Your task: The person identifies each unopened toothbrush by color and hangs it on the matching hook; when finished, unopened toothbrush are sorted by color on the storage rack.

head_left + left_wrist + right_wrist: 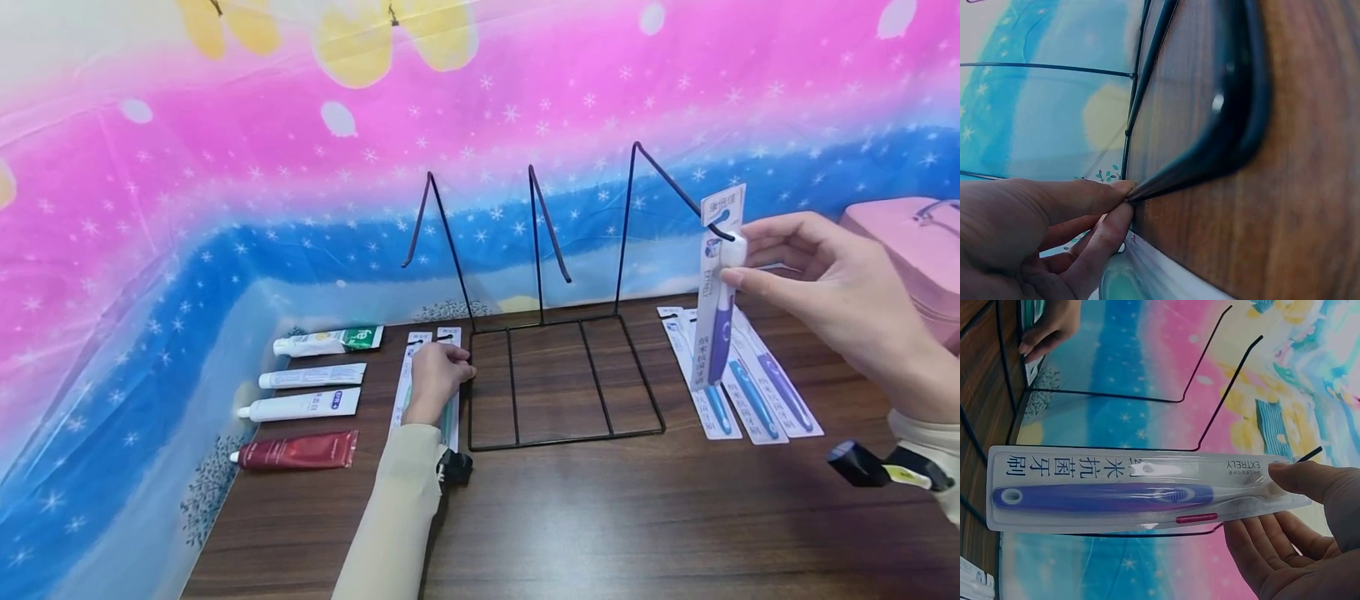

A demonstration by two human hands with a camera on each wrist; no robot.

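My right hand [847, 300] pinches a purple packaged toothbrush [722, 333] near its top, between thumb and fingers. The tip of the rack's right hook passes at the hole in the card's top. In the right wrist view, the purple-handled toothbrush [1104, 497] lies lengthwise across the picture inside its clear blister. My left hand [435, 379] pinches the left side wire of the black wire rack [566, 439], whose base lies flat on the table. Thumb and fingertip meet on that wire [1175, 178] in the left wrist view. Packaged toothbrushes [450, 417] lie under the left hand.
Several toothpaste tubes [303, 406] lie in a column at the left. More packaged toothbrushes [753, 400], blue and purple, are fanned out right of the rack. A pink case [911, 258] stands at the far right. A patterned cloth [247, 250] hangs behind the wooden table [570, 517].
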